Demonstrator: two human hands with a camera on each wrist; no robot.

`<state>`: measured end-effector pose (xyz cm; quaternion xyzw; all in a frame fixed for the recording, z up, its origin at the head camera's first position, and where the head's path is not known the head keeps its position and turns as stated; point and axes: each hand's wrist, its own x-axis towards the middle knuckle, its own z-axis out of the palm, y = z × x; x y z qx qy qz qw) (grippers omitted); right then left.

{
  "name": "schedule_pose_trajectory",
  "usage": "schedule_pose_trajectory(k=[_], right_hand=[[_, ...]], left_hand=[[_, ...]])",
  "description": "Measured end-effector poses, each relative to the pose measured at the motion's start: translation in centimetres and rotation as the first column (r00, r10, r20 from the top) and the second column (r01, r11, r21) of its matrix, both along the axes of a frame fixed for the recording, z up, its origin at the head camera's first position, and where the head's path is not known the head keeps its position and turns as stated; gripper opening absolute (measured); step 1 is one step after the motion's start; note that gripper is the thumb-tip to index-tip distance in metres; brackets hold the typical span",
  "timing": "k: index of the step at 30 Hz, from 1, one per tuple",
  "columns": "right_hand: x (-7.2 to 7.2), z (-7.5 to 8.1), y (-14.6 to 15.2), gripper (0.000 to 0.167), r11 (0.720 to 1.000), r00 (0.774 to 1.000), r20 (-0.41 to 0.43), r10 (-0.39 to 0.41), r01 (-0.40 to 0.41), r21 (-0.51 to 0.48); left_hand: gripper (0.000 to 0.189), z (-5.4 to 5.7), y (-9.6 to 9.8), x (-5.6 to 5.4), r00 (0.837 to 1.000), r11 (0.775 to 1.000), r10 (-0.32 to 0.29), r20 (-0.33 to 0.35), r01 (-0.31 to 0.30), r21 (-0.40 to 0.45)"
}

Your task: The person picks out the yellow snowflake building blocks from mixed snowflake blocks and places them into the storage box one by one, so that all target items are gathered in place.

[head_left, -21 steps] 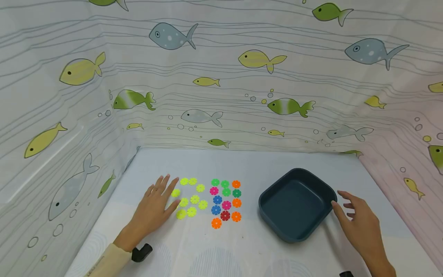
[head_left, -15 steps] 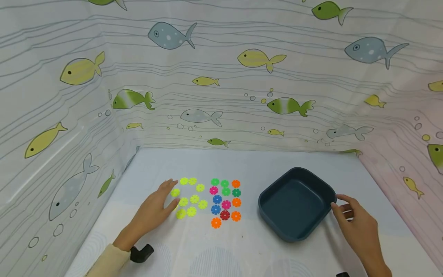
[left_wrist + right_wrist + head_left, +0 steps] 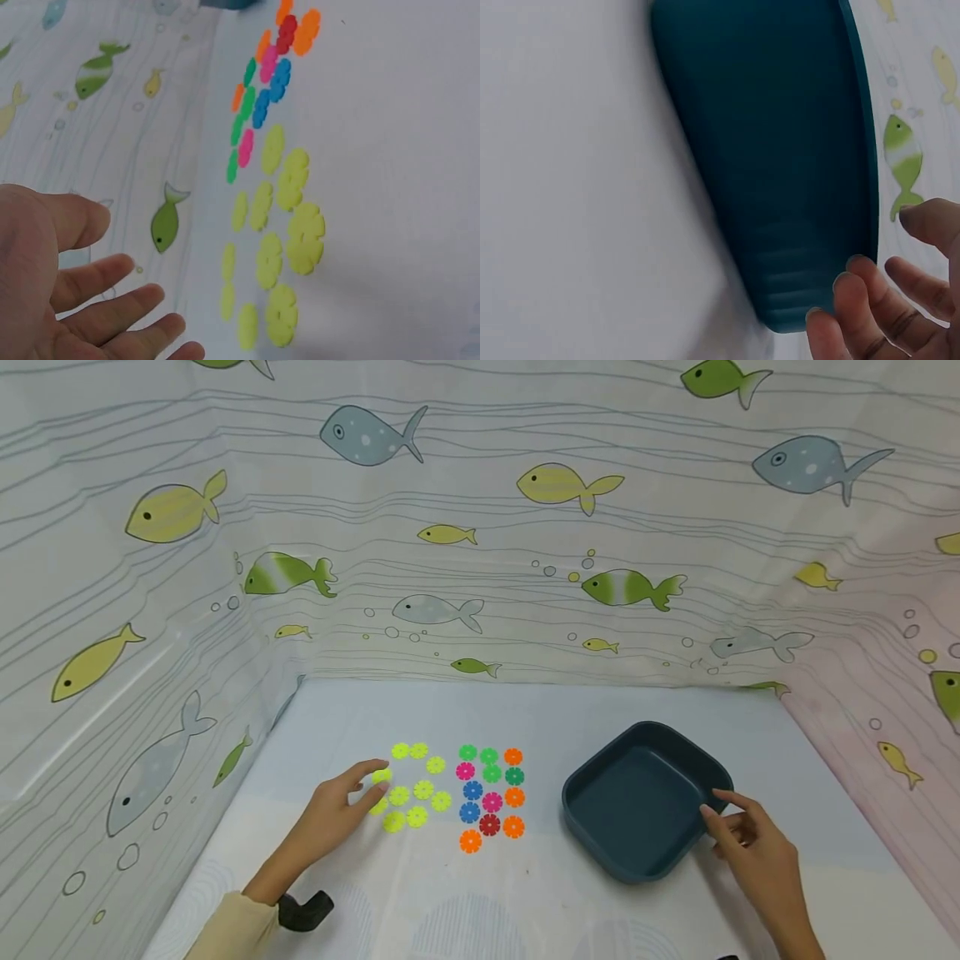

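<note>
My left hand (image 3: 335, 810) is over the left edge of the yellow notched discs (image 3: 416, 816), thumb and index finger apart with nothing between them. In the left wrist view its fingers (image 3: 112, 311) are spread and relaxed, and several yellow discs (image 3: 305, 238) lie to their right. My right hand (image 3: 757, 852) is at the right corner of a dark blue square tray (image 3: 637, 810), its thumb and index fingertips overlapping the rim in the head view. In the right wrist view the loosely bent fingers (image 3: 853, 300) appear before the tray's end, thumb apart; contact is unclear.
Notched discs in orange (image 3: 470, 841), blue (image 3: 469, 812), pink (image 3: 491, 802), dark red (image 3: 489, 825) and green (image 3: 491, 773) lie between the yellow ones and the tray. Fish-patterned sheeting (image 3: 525, 552) walls the white table (image 3: 517, 910) at the back and sides.
My left hand's fingers have drawn in from a spread pose, index finger toward thumb. My right hand has shifted left, its fingertips now overlapping the tray's rim. Discs and tray look still.
</note>
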<state>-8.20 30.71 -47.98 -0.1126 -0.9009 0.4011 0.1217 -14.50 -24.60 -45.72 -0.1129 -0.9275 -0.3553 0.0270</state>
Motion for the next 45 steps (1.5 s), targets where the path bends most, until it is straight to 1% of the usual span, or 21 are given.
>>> schedule_pose_trajectory(k=[3, 6, 11, 14, 19, 22, 25, 30, 35, 42, 45], right_hand=[[0.2, -0.3, -0.1, 0.054, 0.999, 1.0, 0.013, -0.002, 0.003, -0.038], [0.3, -0.7, -0.1, 0.055, 0.998, 1.0, 0.014, 0.011, -0.01, -0.065], [0.2, -1.5, 0.0, 0.055, 0.996, 0.999, 0.012, 0.047, -0.046, -0.072], [0.1, -1.9, 0.0, 0.057, 0.996, 0.999, 0.01, 0.049, -0.048, -0.08], [0.1, -2.3, -0.3, 0.064, 0.986, 0.997, 0.023, 0.067, -0.063, -0.154], [0.1, -2.5, -0.3, 0.067, 0.967, 0.995, 0.019, 0.1, -0.093, -0.238], [0.0, -2.6, -0.3, 0.07, 0.934, 0.99, 0.012, 0.138, -0.126, -0.333], [-0.1, -2.8, -0.2, 0.076, 0.89, 0.984, 0.003, 0.18, -0.161, -0.426], [-0.4, -3.1, 0.1, 0.079, 0.871, 0.978, -0.018, 0.209, -0.194, -0.452], [-0.6, -3.4, 0.3, 0.08, 0.847, 0.964, -0.059, 0.258, -0.255, -0.467], [-0.4, -3.6, 0.1, 0.08, 0.847, 0.957, -0.063, 0.284, -0.281, -0.451]], left_hand=[[0.042, 0.1, 0.0, 0.1, 0.999, 0.999, 0.016, 0.033, -0.017, 0.033], [0.04, 0.1, -0.1, 0.0, 0.999, 0.999, 0.016, 0.05, -0.018, 0.052], [0.04, -0.1, -0.2, -0.1, 0.998, 0.997, 0.01, 0.066, -0.015, 0.077], [0.041, -0.2, -0.3, -0.2, 0.997, 0.996, 0.012, 0.076, -0.019, 0.086], [0.039, -0.4, -0.5, -0.4, 0.994, 0.994, 0.028, 0.101, -0.039, 0.106], [0.04, -0.5, -0.6, -0.5, 0.993, 0.992, 0.031, 0.118, -0.045, 0.12], [0.042, -0.5, -0.6, -0.5, 0.99, 0.99, 0.041, 0.136, -0.058, 0.128], [0.044, -0.5, -0.6, -0.5, 0.988, 0.989, 0.047, 0.146, -0.066, 0.131], [0.048, -0.9, -0.6, -0.4, 0.985, 0.987, 0.047, 0.166, -0.072, 0.143], [0.048, -1.5, -0.7, -0.4, 0.987, 0.987, 0.043, 0.156, -0.066, 0.145], [0.047, -1.7, -0.7, -0.4, 0.985, 0.986, 0.044, 0.167, -0.069, 0.152]])
